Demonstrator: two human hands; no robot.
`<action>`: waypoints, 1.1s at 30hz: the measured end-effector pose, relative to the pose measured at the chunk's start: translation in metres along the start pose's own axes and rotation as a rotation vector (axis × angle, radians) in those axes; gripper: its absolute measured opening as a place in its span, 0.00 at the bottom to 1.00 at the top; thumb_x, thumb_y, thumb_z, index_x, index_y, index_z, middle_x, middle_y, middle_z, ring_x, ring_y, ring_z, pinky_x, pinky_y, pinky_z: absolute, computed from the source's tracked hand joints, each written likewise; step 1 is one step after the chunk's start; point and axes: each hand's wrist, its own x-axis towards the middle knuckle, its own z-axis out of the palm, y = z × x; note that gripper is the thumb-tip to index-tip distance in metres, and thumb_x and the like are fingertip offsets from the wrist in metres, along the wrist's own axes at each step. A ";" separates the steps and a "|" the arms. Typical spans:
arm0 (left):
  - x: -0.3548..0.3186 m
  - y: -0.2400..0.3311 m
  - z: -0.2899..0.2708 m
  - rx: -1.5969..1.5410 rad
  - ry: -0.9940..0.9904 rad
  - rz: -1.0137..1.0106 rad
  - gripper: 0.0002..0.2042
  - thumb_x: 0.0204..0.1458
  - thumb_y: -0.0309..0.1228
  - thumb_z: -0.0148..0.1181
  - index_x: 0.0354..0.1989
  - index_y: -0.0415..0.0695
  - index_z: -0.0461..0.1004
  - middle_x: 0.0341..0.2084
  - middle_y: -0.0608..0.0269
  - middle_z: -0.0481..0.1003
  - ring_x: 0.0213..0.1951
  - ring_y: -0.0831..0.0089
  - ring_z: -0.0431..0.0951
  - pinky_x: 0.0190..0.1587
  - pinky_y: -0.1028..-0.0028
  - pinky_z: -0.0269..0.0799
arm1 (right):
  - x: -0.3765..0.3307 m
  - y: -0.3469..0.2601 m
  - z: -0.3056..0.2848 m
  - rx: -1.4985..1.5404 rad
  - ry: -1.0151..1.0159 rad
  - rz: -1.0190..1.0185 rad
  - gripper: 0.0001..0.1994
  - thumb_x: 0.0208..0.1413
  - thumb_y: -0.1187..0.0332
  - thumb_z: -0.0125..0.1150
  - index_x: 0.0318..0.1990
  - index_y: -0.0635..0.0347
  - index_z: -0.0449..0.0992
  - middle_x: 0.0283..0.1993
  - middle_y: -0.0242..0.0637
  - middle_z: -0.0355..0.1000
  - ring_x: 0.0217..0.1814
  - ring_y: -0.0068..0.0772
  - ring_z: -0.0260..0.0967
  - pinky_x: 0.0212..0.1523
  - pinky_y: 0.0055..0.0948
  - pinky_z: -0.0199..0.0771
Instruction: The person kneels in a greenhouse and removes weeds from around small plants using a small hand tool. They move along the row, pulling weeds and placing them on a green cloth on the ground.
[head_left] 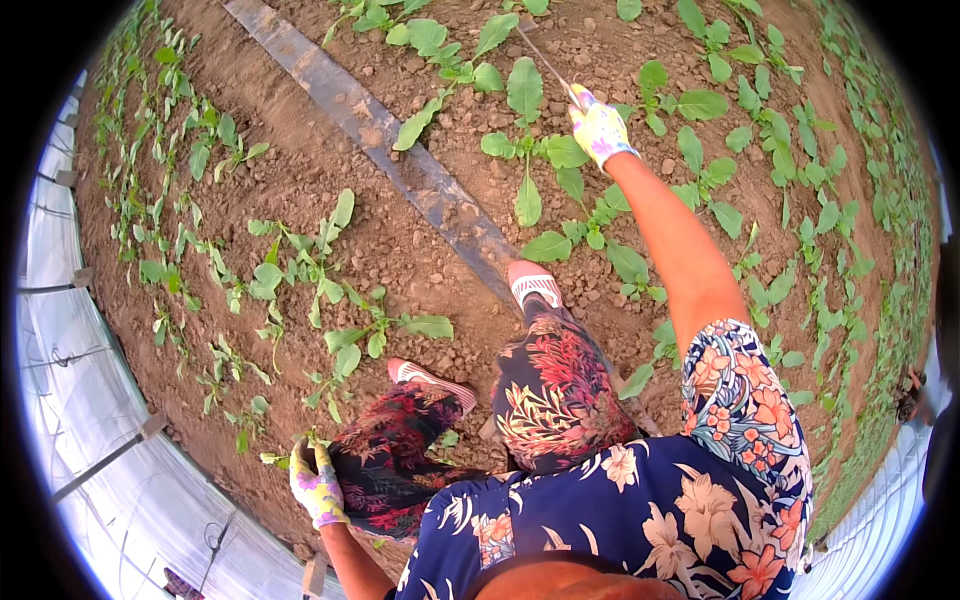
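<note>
Running down the left edge, the plastic wall [65,340] borders the soil [190,330], where a loose row of left plants [267,282] grows. Low on this side, the left hand [317,490], gloved, is beside the left leg [385,460], fingers a little parted, with a green sprig [274,460] by the fingertips; I cannot tell whether it is gripped. A light pinch near the stem base would seem kinder to it than a tug on the leaves. Next come the left shoe [425,378] and the dark strip [400,165], slanting between the rows; the right shoe [530,280] is by its near end, and both feet are best kept off the leaves. Further right, the slim tool [545,60] points up and left among the middle plants, its tip just beside a leaf [495,35]; contact is unclear. The right hand [600,130], gloved too, is closed around its near end, arm well stretched. A low, shallow angle and short strokes should spare the stems, with extra care towards the right plants [718,175], which grow close together
</note>
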 end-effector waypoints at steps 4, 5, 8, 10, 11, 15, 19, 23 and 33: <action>0.003 -0.001 0.001 0.025 0.012 -0.001 0.16 0.53 0.33 0.58 0.46 0.37 0.72 0.32 0.59 0.75 0.34 0.71 0.74 0.41 0.73 0.70 | 0.075 -0.059 0.015 0.006 -0.044 -0.003 0.19 0.58 0.59 0.47 0.56 0.46 0.64 0.41 0.50 0.73 0.44 0.53 0.70 0.46 0.45 0.69; 0.006 0.002 0.001 0.042 0.009 0.005 0.16 0.53 0.33 0.58 0.46 0.37 0.72 0.32 0.59 0.75 0.33 0.71 0.74 0.40 0.73 0.69 | 0.088 -0.063 0.020 -0.024 -0.048 -0.007 0.19 0.58 0.59 0.47 0.57 0.46 0.64 0.42 0.50 0.73 0.45 0.53 0.70 0.46 0.45 0.69; 0.007 0.008 0.002 0.034 -0.011 -0.016 0.16 0.52 0.33 0.58 0.46 0.37 0.71 0.31 0.60 0.75 0.33 0.72 0.73 0.40 0.73 0.69 | 0.096 -0.068 0.028 -0.062 -0.051 -0.015 0.19 0.58 0.60 0.46 0.57 0.45 0.64 0.43 0.49 0.72 0.47 0.53 0.69 0.47 0.45 0.68; 0.005 0.016 0.002 0.026 0.006 -0.008 0.16 0.52 0.32 0.58 0.47 0.37 0.71 0.31 0.60 0.74 0.32 0.72 0.73 0.40 0.73 0.69 | 0.089 -0.062 0.030 -0.067 -0.104 -0.008 0.19 0.58 0.60 0.46 0.57 0.45 0.64 0.44 0.49 0.72 0.48 0.53 0.69 0.48 0.45 0.68; 0.004 0.014 0.002 0.015 0.007 -0.003 0.16 0.52 0.32 0.58 0.47 0.37 0.71 0.31 0.60 0.74 0.32 0.72 0.73 0.40 0.73 0.69 | 0.078 -0.050 0.028 -0.063 -0.156 -0.001 0.19 0.58 0.60 0.46 0.58 0.45 0.64 0.45 0.49 0.72 0.48 0.53 0.69 0.48 0.45 0.68; 0.001 0.007 -0.002 0.012 -0.005 -0.003 0.16 0.52 0.31 0.58 0.47 0.37 0.71 0.31 0.60 0.74 0.33 0.73 0.73 0.40 0.74 0.69 | 0.018 -0.011 0.012 -0.016 -0.197 0.050 0.21 0.57 0.60 0.46 0.59 0.44 0.63 0.45 0.50 0.72 0.48 0.52 0.69 0.49 0.44 0.67; -0.008 0.000 -0.005 -0.001 -0.031 -0.033 0.16 0.53 0.33 0.57 0.48 0.39 0.71 0.34 0.58 0.75 0.36 0.71 0.73 0.43 0.72 0.68 | -0.036 0.020 -0.007 -0.007 -0.168 0.089 0.21 0.57 0.61 0.47 0.59 0.43 0.63 0.44 0.49 0.72 0.47 0.52 0.69 0.47 0.45 0.68; -0.018 0.013 -0.007 -0.035 -0.028 -0.019 0.16 0.53 0.31 0.57 0.48 0.37 0.70 0.33 0.59 0.75 0.35 0.73 0.73 0.42 0.74 0.69 | -0.099 0.051 -0.028 -0.006 -0.172 0.109 0.22 0.57 0.61 0.48 0.60 0.41 0.62 0.44 0.49 0.72 0.48 0.52 0.68 0.49 0.44 0.68; -0.042 0.010 -0.017 -0.183 -0.021 0.001 0.16 0.53 0.28 0.57 0.50 0.36 0.68 0.41 0.56 0.74 0.41 0.73 0.73 0.45 0.75 0.68 | -0.267 0.131 -0.075 0.114 -0.175 0.241 0.23 0.56 0.62 0.51 0.60 0.46 0.62 0.47 0.50 0.71 0.51 0.52 0.67 0.51 0.41 0.67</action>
